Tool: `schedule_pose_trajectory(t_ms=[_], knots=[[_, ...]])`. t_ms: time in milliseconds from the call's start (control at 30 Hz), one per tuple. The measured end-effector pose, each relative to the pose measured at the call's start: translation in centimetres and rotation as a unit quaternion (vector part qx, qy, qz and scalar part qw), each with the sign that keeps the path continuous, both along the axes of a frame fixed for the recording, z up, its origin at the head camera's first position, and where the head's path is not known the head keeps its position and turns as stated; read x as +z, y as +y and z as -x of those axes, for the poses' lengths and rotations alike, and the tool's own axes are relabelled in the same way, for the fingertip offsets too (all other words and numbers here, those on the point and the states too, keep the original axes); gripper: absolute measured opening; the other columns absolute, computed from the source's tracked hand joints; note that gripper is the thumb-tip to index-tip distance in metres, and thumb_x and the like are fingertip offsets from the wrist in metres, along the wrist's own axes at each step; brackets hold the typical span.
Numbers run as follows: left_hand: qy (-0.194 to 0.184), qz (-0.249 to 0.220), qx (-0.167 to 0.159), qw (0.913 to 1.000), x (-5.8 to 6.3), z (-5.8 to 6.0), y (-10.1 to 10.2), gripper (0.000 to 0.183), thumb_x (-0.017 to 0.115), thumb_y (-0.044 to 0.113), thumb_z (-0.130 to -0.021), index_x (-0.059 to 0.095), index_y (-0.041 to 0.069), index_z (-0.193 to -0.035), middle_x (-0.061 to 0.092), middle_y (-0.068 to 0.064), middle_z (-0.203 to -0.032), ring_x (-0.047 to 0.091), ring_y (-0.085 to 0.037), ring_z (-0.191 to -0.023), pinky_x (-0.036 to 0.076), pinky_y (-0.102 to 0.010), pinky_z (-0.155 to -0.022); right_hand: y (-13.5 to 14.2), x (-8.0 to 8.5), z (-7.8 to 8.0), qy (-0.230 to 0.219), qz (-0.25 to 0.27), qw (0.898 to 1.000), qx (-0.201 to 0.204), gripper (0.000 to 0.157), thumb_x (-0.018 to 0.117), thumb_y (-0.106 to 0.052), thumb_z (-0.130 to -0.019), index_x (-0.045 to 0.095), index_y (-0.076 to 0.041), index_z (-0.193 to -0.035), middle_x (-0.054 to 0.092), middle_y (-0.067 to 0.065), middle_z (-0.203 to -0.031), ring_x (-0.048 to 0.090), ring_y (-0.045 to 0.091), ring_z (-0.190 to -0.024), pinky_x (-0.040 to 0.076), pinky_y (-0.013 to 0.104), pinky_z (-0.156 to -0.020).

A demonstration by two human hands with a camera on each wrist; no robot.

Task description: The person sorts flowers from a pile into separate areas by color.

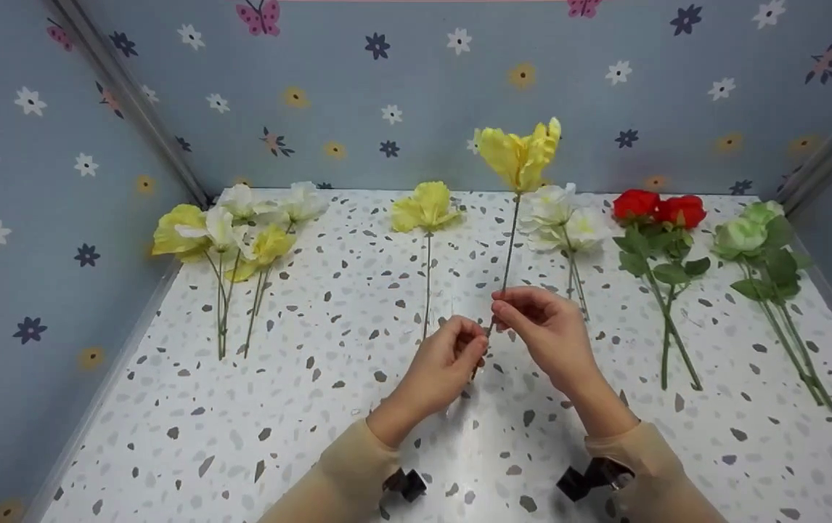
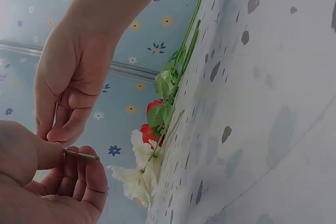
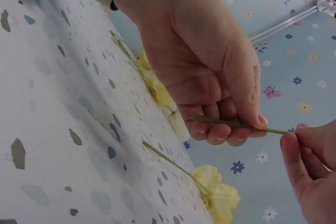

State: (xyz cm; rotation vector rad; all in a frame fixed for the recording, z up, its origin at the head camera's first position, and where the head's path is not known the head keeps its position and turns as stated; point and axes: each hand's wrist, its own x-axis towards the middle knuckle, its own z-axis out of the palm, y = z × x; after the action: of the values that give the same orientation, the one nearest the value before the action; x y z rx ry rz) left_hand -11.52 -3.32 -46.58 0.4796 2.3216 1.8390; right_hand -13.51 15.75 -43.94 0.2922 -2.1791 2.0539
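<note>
A yellow artificial flower (image 1: 521,156) stands nearly upright above the table, its bloom overlapping the back wall in the head view. My left hand (image 1: 438,367) pinches the lower stem between thumb and fingers. Just above it, my right hand (image 1: 550,334) pinches the same stem. The cut stem end (image 2: 86,155) pokes out past the left hand's fingers in the left wrist view. Another yellow flower (image 1: 427,207) lies on the table left of the held one, its stem running toward the left hand. White flowers (image 1: 568,218) lie behind the right hand.
On the speckled white table (image 1: 300,436), a group of yellow and white flowers (image 1: 220,225) lies at the left. Red roses (image 1: 681,211) and pale green flowers (image 1: 743,236) with leafy stems lie at the right. Patterned blue panels (image 1: 416,94) enclose the back and sides.
</note>
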Motion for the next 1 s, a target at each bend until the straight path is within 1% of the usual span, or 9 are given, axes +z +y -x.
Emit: schedule_pose_trajectory(t_ms=[67, 200, 300, 433, 533, 600, 700, 800, 1000], knots=[[-0.001, 0.004, 0.0, 1.0, 0.1, 0.1, 0.0, 0.014, 0.064, 0.015, -0.112, 0.067, 0.004, -0.118, 0.071, -0.006, -0.102, 0.066, -0.014, -0.089, 0.057, -0.027, -0.08, 0.3, 0.2, 0.1, -0.001, 0.001, 1.0, 0.002, 0.011, 0.079, 0.002, -0.099, 0.081, 0.003, -0.109, 0.078, 0.018, -0.101, 0.075, 0.021, -0.083, 0.064, 0.028, -0.078], [0.009, 0.012, -0.007, 0.9999, 0.3, 0.1, -0.1, 0.014, 0.068, 0.015, -0.109, 0.073, 0.005, -0.117, 0.074, -0.002, -0.103, 0.068, -0.013, -0.089, 0.058, -0.027, -0.081, 1.0, 0.6, 0.3, -0.011, 0.006, 1.0, 0.005, 0.013, 0.078, 0.003, -0.099, 0.08, 0.005, -0.111, 0.078, 0.021, -0.102, 0.077, 0.022, -0.084, 0.066, 0.032, -0.082], [0.02, 0.01, -0.02, 0.9995, 0.3, 0.0, -0.1, 0.012, 0.071, 0.013, -0.107, 0.076, 0.004, -0.113, 0.077, -0.006, -0.102, 0.069, -0.012, -0.085, 0.059, -0.026, -0.076, 1.2, 0.8, 0.3, -0.02, 0.002, 1.0, 0.007, 0.014, 0.078, 0.003, -0.099, 0.08, 0.005, -0.112, 0.078, 0.022, -0.102, 0.077, 0.021, -0.084, 0.066, 0.033, -0.083], [0.017, 0.009, -0.032, 0.9993, 0.4, -0.1, -0.1, 0.01, 0.072, 0.01, -0.106, 0.078, 0.004, -0.111, 0.079, -0.014, -0.1, 0.069, -0.009, -0.081, 0.059, -0.024, -0.07, 1.4, 0.9, 0.3, -0.03, -0.001, 0.999, 0.019, 0.014, 0.077, 0.003, -0.1, 0.079, 0.007, -0.113, 0.078, 0.022, -0.104, 0.077, 0.021, -0.085, 0.066, 0.033, -0.082], [0.015, 0.013, -0.032, 0.9993, 0.5, -0.1, -0.2, 0.009, 0.072, 0.009, -0.105, 0.078, 0.005, -0.111, 0.079, -0.013, -0.099, 0.069, -0.008, -0.08, 0.059, -0.024, -0.069, 1.4, 1.0, 0.3, -0.042, -0.009, 0.999, 0.027, 0.015, 0.077, 0.002, -0.1, 0.079, 0.006, -0.115, 0.078, 0.022, -0.107, 0.077, 0.021, -0.087, 0.066, 0.033, -0.083], [0.02, 0.017, -0.03, 0.9992, 0.5, 0.1, -0.3, 0.008, 0.072, 0.009, -0.105, 0.078, 0.006, -0.11, 0.078, -0.009, -0.097, 0.069, -0.008, -0.079, 0.06, -0.025, -0.069, 1.5, 1.1, 0.4, -0.048, -0.024, 0.998, 0.031, 0.017, 0.077, -0.002, -0.101, 0.079, 0.005, -0.117, 0.078, 0.021, -0.109, 0.077, 0.021, -0.089, 0.066, 0.033, -0.084], [0.037, 0.019, -0.023, 0.9989, 0.7, 0.3, -0.6, 0.008, 0.072, 0.008, -0.105, 0.077, 0.004, -0.109, 0.078, -0.006, -0.095, 0.07, -0.01, -0.079, 0.06, -0.026, -0.07, 1.9, 1.2, 0.5, -0.047, -0.046, 0.997, 0.032, 0.019, 0.079, -0.006, -0.101, 0.08, 0.003, -0.118, 0.079, 0.02, -0.109, 0.077, 0.021, -0.09, 0.066, 0.033, -0.085], [0.055, 0.017, -0.014, 0.9982, 0.9, 0.6, -1.0, 0.009, 0.072, 0.007, -0.105, 0.077, 0.001, -0.108, 0.078, -0.008, -0.095, 0.071, -0.014, -0.079, 0.059, -0.026, -0.071, 2.4, 1.3, 0.7, -0.045, -0.057, 0.997, 0.028, 0.021, 0.08, -0.008, -0.101, 0.08, 0.002, -0.119, 0.079, 0.019, -0.109, 0.078, 0.022, -0.091, 0.065, 0.033, -0.086], [0.06, 0.021, 0.019, 0.9978, 1.2, 1.3, -1.8, 0.007, 0.071, 0.006, -0.105, 0.077, 0.003, -0.106, 0.077, -0.008, -0.092, 0.071, -0.015, -0.077, 0.058, -0.025, -0.068, 3.7, 1.5, 1.0, -0.064, -0.076, 0.995, 0.017, 0.026, 0.081, -0.014, -0.101, 0.079, -0.001, -0.123, 0.078, 0.021, -0.111, 0.078, 0.022, -0.093, 0.065, 0.032, -0.088]])
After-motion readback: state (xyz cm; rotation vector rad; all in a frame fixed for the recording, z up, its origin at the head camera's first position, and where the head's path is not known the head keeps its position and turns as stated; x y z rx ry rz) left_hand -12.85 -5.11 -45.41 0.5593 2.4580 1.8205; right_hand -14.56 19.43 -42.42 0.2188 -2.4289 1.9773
